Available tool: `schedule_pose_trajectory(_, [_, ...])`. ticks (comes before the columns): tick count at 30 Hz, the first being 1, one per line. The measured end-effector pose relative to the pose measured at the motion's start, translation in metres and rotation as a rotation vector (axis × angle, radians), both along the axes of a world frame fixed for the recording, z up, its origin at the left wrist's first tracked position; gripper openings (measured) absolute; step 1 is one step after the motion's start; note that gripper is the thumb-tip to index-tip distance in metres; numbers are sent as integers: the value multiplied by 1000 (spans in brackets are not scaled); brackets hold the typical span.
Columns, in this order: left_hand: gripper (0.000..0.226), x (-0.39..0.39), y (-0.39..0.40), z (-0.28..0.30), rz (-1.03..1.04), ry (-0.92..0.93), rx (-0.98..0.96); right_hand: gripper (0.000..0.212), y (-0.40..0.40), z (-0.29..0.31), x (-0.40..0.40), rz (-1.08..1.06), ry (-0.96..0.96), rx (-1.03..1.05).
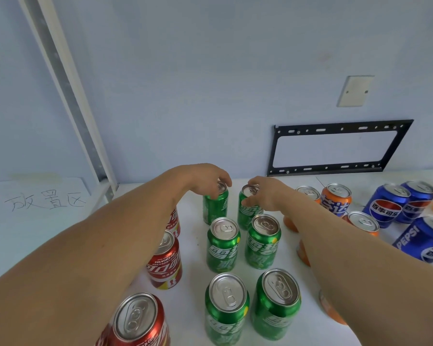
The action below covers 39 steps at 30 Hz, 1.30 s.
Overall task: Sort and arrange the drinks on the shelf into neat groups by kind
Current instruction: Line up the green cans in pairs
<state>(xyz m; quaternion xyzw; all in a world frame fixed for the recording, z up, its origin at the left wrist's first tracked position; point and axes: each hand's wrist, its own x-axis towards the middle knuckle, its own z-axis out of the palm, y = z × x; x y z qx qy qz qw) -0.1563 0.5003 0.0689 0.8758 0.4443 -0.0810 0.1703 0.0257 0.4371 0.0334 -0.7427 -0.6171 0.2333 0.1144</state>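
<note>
Green Sprite cans stand in two columns on the white shelf (260, 186). My left hand (205, 179) grips the top of the far left green can (214, 209). My right hand (263, 194) holds the top of the far right green can (248, 216). Nearer me stand two middle green cans (223, 245) and two front green cans (226, 308). Red cola cans (164, 260) line up on the left, partly hidden by my left arm. Orange cans (335, 198) stand to the right, partly behind my right arm. Blue Pepsi cans (388, 203) fill the far right.
A black metal bracket (335, 148) leans against the blue wall behind the shelf. A white sheet with handwritten characters (45, 201) lies at the left, beside a white upright post (68, 91). A wall plate (356, 91) sits higher up.
</note>
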Motion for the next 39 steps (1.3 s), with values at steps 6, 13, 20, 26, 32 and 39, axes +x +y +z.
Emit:
schedule_pose_trajectory(6, [77, 3, 1, -5, 150, -31, 3, 82, 0, -2, 5, 15, 30, -10])
schedule_pose_trajectory(13, [56, 4, -5, 5, 58, -15, -171, 81, -1, -1, 5, 7, 20, -21])
schedule_pose_trajectory(20, [59, 6, -6, 4, 18, -2, -184, 81, -3, -2, -2, -38, 23, -15])
schedule_pose_trajectory(26, [71, 2, -17, 3, 59, -30, -181, 98, -27, 3, -3, -163, 160, 10])
schedule_pose_trajectory(32, [61, -6, -58, 12, 63, -132, 87, 83, -66, 6, 5, -178, 179, 41])
schedule_pose_trajectory(39, [83, -3, -112, -6, 33, 122, 23, 88, -100, -14, -5, -40, 113, 48])
